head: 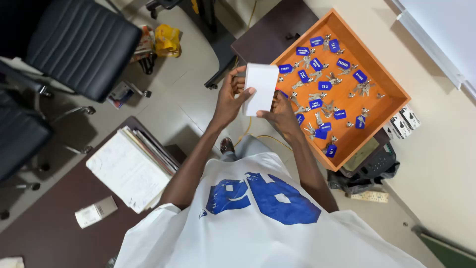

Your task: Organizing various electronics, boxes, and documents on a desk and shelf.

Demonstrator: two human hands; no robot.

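White paper is what both hands are holding: a small white card, or maybe a thin stack of cards, is sitting up in the air just beside the near-left edge of the orange tray. The left hand is gripping the card's left side, with the thumb lying across its front. The right hand is closing on the card's bottom right corner from below, and its fingers are mostly hiding behind the card. It looks like the person is looking over or sorting the card, so this step seems to be about halfway. A next move would need a soft, steady grip so the card is not bending or slipping. Inside the tray, many silver keys with blue tags are lying spread about. Left of the tray, a dark brown worktop is carrying a pile of papers and a small white box. Far left of the tray, a black chair is standing on the floor. Just past the tray's near-right corner, a dark desk phone is peeking out, partly covered. The face of the card is turned away, so what is on it is staying hidden, and the small tags are too tiny to make out.
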